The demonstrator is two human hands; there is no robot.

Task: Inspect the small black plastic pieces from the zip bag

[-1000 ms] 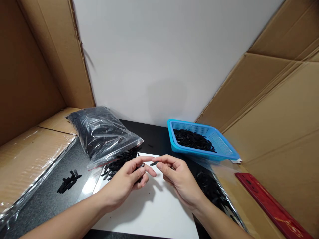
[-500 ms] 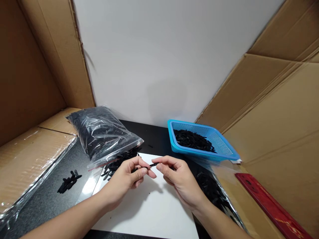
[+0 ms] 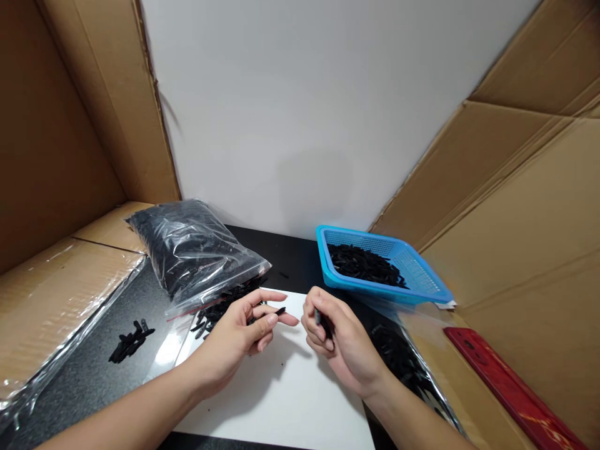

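My left hand [image 3: 255, 322] is over the white sheet [image 3: 281, 400], its thumb and fingers closed on a small, slim black piece [image 3: 280, 311] whose tip pokes out to the right. A hand's width away, my right hand [image 3: 335, 331] is curled, with dark pieces [image 3: 323, 322] showing between its fingers and palm. How many it holds I cannot tell. Behind my left hand a pile of loose black pieces [image 3: 210, 315] spreads from below the clear zip bag [image 3: 192, 244], which is full of black material.
A blue basket [image 3: 434, 294] of black pieces stands at the back right. Beside my right forearm lies a clear bag [image 3: 403, 356] with more pieces. A small cluster of pieces [image 3: 130, 342] sits on the left. A red object [image 3: 506, 381] and cardboard walls [image 3: 539, 206] border the right.
My hands have moved apart. My right hand has drawn back from the piece between the fingertips and curled inward, while my left hand still holds a piece.
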